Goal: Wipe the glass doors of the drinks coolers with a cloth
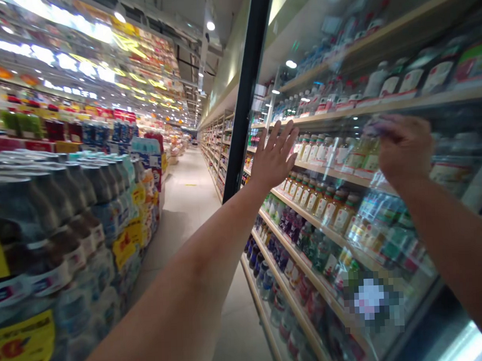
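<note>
A glass door [327, 146] with a dark frame [242, 101] stands before me, bottles showing through it. My left hand [274, 153] lies flat with fingers spread against or just before the glass, near the frame. Farther right, my right hand [408, 145] is closed around a crumpled, pale purplish cloth [381, 125] at the pane. Motion blurs this hand, and most of the cloth is hidden in the fingers. Behind the glass are shelves of bottles with amber drinks [323, 204].
Stacked packs of bottled drinks [67, 186] stand to the left, with yellow price signs [126, 242] on them. An aisle floor [186, 203] runs ahead between these packs and the shelving [219, 139]. A pixelated patch covers part of the lower pane.
</note>
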### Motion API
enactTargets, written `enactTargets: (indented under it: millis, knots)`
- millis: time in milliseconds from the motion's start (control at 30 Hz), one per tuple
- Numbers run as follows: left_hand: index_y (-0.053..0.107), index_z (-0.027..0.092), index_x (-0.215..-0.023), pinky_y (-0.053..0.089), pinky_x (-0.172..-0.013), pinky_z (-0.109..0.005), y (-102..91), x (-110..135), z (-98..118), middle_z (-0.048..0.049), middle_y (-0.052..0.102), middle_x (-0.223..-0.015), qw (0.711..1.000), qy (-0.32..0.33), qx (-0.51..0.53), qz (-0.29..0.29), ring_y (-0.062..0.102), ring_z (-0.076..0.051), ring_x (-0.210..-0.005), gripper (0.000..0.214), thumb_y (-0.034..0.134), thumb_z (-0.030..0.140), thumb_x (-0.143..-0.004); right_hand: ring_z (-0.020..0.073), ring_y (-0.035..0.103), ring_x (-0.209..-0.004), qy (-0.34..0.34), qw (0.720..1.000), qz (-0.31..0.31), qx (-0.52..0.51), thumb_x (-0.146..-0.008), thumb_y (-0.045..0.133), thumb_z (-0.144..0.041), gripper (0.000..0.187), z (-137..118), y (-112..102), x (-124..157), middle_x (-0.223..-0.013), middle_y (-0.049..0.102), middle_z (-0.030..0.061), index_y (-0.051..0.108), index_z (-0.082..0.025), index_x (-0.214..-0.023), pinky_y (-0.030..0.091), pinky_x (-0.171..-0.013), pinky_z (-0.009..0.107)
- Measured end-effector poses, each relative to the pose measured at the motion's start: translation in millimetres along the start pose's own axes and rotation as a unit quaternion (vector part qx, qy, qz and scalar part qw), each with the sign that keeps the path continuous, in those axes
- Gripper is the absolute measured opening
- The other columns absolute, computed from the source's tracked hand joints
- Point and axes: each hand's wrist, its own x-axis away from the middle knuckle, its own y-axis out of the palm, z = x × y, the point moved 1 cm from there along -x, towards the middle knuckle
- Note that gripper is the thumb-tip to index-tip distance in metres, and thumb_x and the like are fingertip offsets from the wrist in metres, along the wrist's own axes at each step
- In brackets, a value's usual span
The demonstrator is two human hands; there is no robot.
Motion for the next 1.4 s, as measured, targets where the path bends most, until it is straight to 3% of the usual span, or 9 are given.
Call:
enactTargets:
  millis: [100,300,500,667,733,933,1000,1167,1400]
  knots:
    - [0.028,0.017,-0.161,0.009,-0.132,-0.051,-2.8,0,1,-0.0030,0.020,-0.169,1.000,0.001,-0.005,-0.003,0.007,-0.025,-0.158,0.059,0.030,0.040,-0.106,0.0259,0.067,-0.109,0.044,0.998,0.029,0.026,-0.083,0.063,-0.013,0.024,7,-1,-7,-0.111,0.077,0.0092,0.081,-0.017,-0.098,0.052,-0.100,0.042]
    - [0.029,0.017,-0.161,0.010,-0.132,-0.051,-4.8,-1,2,-0.0032,0.020,-0.168,1.000,0.004,-0.003,-0.002,0.008,-0.025,-0.158,0.058,0.029,0.039,-0.107,0.0223,0.065,-0.110,0.002,0.998,-0.060,-0.001,-0.091,0.060,-0.018,0.021,-13,-5,9,-0.114,0.077,0.0048,0.079,-0.024,-0.097,0.051,-0.102,0.039]
    - [0.030,0.018,-0.160,0.011,-0.132,-0.051,-3.0,0,1,-0.0026,0.021,-0.168,1.000,-0.003,0.008,0.002,0.008,-0.025,-0.158,0.058,0.030,0.039,-0.106,0.0250,0.066,-0.111,0.056,0.998,0.009,0.019,-0.085,0.060,-0.013,0.025,-4,-4,1,-0.115,0.076,0.0082,0.079,-0.019,-0.100,0.050,-0.103,0.043]
    - [0.030,0.018,-0.160,0.010,-0.132,-0.050,-3.6,-1,2,-0.0025,0.021,-0.168,1.000,-0.003,0.005,0.001,0.009,-0.025,-0.158,0.058,0.030,0.039,-0.106,0.0211,0.065,-0.110,-0.027,0.997,-0.065,-0.015,-0.093,0.055,-0.019,0.024,-23,-3,23,-0.114,0.077,0.0048,0.078,-0.024,-0.098,0.050,-0.103,0.039]
    - [0.030,0.018,-0.160,0.011,-0.131,-0.051,-4.2,-1,2,-0.0028,0.021,-0.168,1.000,-0.003,0.009,0.000,0.010,-0.025,-0.158,0.058,0.030,0.039,-0.106,0.0211,0.065,-0.110,-0.038,0.996,-0.084,-0.019,-0.094,0.055,-0.021,0.023,-19,-6,22,-0.113,0.077,0.0051,0.078,-0.023,-0.096,0.050,-0.104,0.039]
    - [0.031,0.019,-0.160,0.010,-0.132,-0.050,-7.8,-1,4,-0.0026,0.023,-0.168,1.000,-0.012,0.022,-0.007,0.010,-0.025,-0.158,0.058,0.030,0.040,-0.106,0.0268,0.067,-0.109,0.079,0.996,0.032,0.030,-0.082,0.061,-0.019,0.023,15,-14,2,-0.110,0.077,0.0105,0.079,-0.017,-0.096,0.050,-0.102,0.044]
    - [0.031,0.019,-0.160,0.010,-0.132,-0.050,-9.0,-1,4,-0.0023,0.022,-0.168,1.000,-0.011,0.023,-0.009,0.010,-0.025,-0.158,0.058,0.029,0.040,-0.106,0.0264,0.067,-0.108,0.070,0.997,0.024,0.026,-0.082,0.060,-0.020,0.024,7,-15,11,-0.111,0.077,0.0088,0.080,-0.019,-0.095,0.050,-0.102,0.044]
    - [0.031,0.017,-0.160,0.008,-0.132,-0.049,-8.7,-2,5,-0.0031,0.022,-0.168,1.000,-0.009,0.021,-0.010,0.010,-0.025,-0.158,0.059,0.028,0.041,-0.106,0.0226,0.066,-0.108,-0.014,0.997,-0.073,-0.019,-0.092,0.056,-0.022,0.023,-16,-20,38,-0.113,0.077,0.0061,0.078,-0.023,-0.096,0.050,-0.102,0.040]
    - [0.031,0.019,-0.160,0.009,-0.131,-0.051,-7.7,-2,3,-0.0034,0.023,-0.168,0.999,-0.014,0.041,-0.011,0.011,-0.025,-0.158,0.058,0.028,0.040,-0.106,0.0240,0.067,-0.108,0.066,0.997,0.007,0.028,-0.086,0.055,-0.018,0.024,-1,-26,30,-0.114,0.076,0.0069,0.077,-0.022,-0.096,0.048,-0.105,0.043]
